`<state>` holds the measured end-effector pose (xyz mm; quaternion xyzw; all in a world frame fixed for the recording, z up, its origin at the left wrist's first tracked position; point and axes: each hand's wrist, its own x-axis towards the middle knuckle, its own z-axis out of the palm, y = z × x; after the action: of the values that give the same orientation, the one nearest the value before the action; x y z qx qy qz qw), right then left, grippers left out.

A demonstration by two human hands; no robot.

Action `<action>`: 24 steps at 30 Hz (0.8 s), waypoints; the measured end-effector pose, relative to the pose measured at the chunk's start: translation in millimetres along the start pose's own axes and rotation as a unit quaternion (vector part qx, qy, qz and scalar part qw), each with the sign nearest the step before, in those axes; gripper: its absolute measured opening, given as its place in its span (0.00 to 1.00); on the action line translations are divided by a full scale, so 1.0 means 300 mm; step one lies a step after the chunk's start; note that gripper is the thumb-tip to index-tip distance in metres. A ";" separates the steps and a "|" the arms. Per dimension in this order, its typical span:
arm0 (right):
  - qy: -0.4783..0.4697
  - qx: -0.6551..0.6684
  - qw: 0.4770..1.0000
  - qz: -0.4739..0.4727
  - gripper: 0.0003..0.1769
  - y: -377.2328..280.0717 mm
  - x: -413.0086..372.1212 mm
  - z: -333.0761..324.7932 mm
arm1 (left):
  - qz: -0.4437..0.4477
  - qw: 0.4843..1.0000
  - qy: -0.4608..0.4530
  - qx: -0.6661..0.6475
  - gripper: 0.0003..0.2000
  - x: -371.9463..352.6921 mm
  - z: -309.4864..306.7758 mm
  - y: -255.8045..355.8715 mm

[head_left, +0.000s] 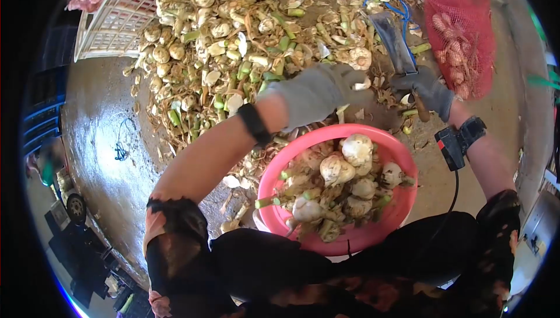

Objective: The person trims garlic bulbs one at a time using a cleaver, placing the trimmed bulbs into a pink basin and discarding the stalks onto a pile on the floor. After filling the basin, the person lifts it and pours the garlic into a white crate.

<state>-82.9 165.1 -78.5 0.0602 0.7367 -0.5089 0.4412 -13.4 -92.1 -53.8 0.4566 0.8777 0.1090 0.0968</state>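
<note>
While the right hand (pixel 429 90) clenches the cleaver (pixel 392 41), blade over the garlic pile (pixel 221 38), the left hand (pixel 318 93) hovers at the pile's edge; its fingers' hold I cannot tell. Just below, bulbs (pixel 338 169) fill the pink basin (pixel 274 172).

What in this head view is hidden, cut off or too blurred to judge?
Head view:
- Left hand in grey glove: palm faces away, so any grip is unclear.
- Flat metal cleaver blade: handle buried in the right hand.
- White slatted plastic crate: cut off by the lens edge.
- Round pink plastic basin: bottom covered by white garlic bulbs; near rim partly behind dark clothing.
</note>
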 end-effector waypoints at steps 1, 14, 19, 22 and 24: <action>0.013 0.029 0.999 -0.031 0.12 0.008 -0.008 -0.003 | 0.031 0.999 -0.024 0.018 0.23 0.045 0.054 -0.008; 0.105 -0.052 0.991 -0.072 0.13 0.075 -0.100 -0.171 | -0.304 0.915 0.216 -0.154 0.17 0.108 0.076 -0.026; 0.167 -0.352 0.892 -0.229 0.13 -0.172 -0.147 -0.102 | -0.252 0.762 0.187 -0.567 0.12 0.071 0.062 -0.153; 0.172 -0.392 0.853 -0.298 0.15 -0.234 -0.151 -0.007 | -0.057 0.949 0.251 -0.181 0.11 0.075 -0.051 -0.071; 0.157 -0.383 0.864 -0.285 0.15 -0.199 -0.115 0.007 | -0.069 0.963 0.201 -0.166 0.11 0.095 -0.083 -0.019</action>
<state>-92.8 147.5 -12.6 -0.2471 0.9183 -0.2737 0.1439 -40.8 -74.4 -33.6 0.3408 0.8783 0.3354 0.0005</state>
